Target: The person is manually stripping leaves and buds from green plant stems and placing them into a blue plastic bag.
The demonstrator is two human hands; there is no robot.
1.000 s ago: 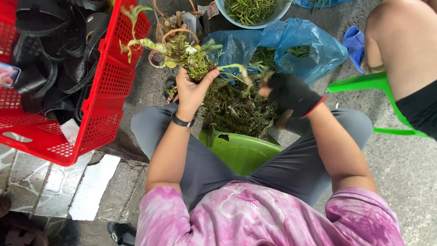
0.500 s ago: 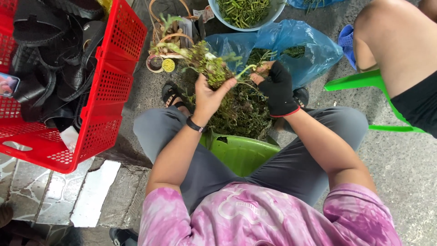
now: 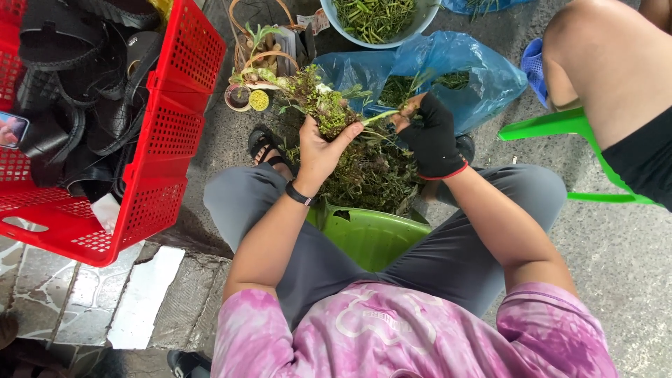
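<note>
My bare left hand (image 3: 319, 148) grips a leafy green plant bunch (image 3: 318, 101) by its stems, held above a pile of green trimmings (image 3: 371, 175) between my feet. My right hand (image 3: 430, 133), in a black fingerless glove with a red cuff, pinches a stalk at the right end of the same bunch. A black band sits on my left wrist. I sit on a green plastic stool (image 3: 367, 234) with my knees apart.
A red plastic crate (image 3: 164, 140) of black sandals stands at left. A blue plastic bag (image 3: 476, 70) with greens and a pale bowl of greens (image 3: 374, 17) lie ahead. Another person's bare leg (image 3: 602, 70) and green stool (image 3: 560, 126) are at right.
The bunch has come lower and nearer my body. My gloved right hand has moved left from beside the pile up to the bunch's stalk.
</note>
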